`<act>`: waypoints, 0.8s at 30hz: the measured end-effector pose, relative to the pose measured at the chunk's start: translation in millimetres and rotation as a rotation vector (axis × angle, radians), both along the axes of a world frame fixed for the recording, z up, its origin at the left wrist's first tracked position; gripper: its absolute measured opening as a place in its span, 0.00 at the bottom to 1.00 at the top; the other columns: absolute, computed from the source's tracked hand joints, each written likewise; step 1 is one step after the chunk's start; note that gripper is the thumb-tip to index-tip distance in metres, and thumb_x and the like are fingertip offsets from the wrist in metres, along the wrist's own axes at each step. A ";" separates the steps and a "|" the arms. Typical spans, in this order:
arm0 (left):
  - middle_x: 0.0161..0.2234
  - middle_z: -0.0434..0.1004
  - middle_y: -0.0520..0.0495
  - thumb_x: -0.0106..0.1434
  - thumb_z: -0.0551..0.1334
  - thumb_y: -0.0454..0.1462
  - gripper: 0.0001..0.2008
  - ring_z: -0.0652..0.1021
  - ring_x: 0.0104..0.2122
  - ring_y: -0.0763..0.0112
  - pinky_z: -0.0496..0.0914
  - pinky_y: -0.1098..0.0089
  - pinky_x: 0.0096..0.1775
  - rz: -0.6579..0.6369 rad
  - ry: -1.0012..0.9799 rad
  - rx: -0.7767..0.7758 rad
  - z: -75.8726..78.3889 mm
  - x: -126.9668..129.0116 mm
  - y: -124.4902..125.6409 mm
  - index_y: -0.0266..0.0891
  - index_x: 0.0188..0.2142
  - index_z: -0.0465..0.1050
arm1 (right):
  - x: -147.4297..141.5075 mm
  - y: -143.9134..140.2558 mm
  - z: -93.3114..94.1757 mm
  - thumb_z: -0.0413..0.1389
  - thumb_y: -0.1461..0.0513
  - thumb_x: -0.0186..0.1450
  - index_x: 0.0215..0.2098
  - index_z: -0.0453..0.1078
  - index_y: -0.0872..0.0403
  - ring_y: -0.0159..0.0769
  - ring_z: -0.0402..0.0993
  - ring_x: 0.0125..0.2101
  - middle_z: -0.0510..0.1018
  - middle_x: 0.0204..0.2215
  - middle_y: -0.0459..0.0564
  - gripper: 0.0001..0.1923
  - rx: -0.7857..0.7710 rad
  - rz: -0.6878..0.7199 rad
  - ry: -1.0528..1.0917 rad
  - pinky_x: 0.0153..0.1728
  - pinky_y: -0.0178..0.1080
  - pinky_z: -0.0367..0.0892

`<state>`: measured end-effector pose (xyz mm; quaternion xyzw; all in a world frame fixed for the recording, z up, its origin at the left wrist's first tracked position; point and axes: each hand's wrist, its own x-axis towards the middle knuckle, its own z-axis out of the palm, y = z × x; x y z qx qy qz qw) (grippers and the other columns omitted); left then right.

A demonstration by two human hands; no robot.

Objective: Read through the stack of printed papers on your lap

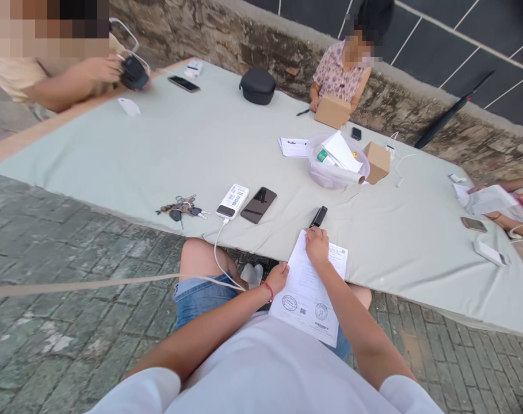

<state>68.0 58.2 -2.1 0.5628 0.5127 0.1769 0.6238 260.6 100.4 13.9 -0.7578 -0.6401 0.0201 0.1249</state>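
A printed paper [306, 287] with round stamps and a barcode lies over my lap and the near table edge. My left hand [278, 277], with a red bracelet at its wrist, pinches the paper's left edge. Over the paper's top part is my right hand [317, 247], its fingers curled at the upper edge. Just beyond those fingers is a small black device [319, 217], whose near end is partly hidden. Left of it on the cloth are a dark smartphone [259, 205] and a white power bank [232, 201] with a white cable plugged in.
Keys [183, 209] lie near the front edge. A clear plastic tub [319, 172] holds papers, beside a cardboard box [377, 163]. A black case [257, 86] stands farther back. Three other people sit around the cloth-covered table [192, 144]. The cable [218, 247] hangs across my left leg.
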 end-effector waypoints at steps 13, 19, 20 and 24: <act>0.27 0.68 0.52 0.71 0.51 0.34 0.14 0.71 0.32 0.67 0.65 0.67 0.41 -0.012 0.077 0.035 -0.9 3.8 -1.7 0.42 0.26 0.61 | -0.4 -13.0 -12.2 0.45 0.65 0.74 0.59 0.74 0.55 0.48 0.65 0.63 0.74 0.62 0.57 0.21 0.039 0.077 0.009 0.64 0.51 0.60; 0.27 0.69 0.52 0.70 0.53 0.36 0.12 0.72 0.32 0.67 0.65 0.67 0.41 -0.008 0.046 0.010 -4.3 3.5 -2.4 0.42 0.28 0.63 | 3.4 -17.2 -16.4 0.44 0.63 0.75 0.60 0.73 0.58 0.47 0.63 0.66 0.73 0.63 0.60 0.22 0.053 0.066 0.070 0.66 0.52 0.58; 0.27 0.69 0.52 0.70 0.53 0.37 0.11 0.71 0.32 0.67 0.65 0.68 0.41 -0.003 0.042 0.006 -4.6 3.7 -2.6 0.42 0.28 0.63 | 4.2 -17.5 -17.0 0.44 0.62 0.75 0.60 0.73 0.58 0.47 0.63 0.66 0.73 0.63 0.59 0.22 0.062 0.070 0.076 0.66 0.53 0.59; 0.27 0.66 0.53 0.70 0.54 0.38 0.12 0.70 0.32 0.68 0.64 0.68 0.40 0.027 0.039 0.008 -6.6 4.7 -4.4 0.43 0.27 0.60 | 5.0 -17.2 -17.8 0.44 0.60 0.75 0.60 0.73 0.57 0.48 0.63 0.66 0.73 0.63 0.58 0.22 0.077 0.104 0.077 0.67 0.54 0.57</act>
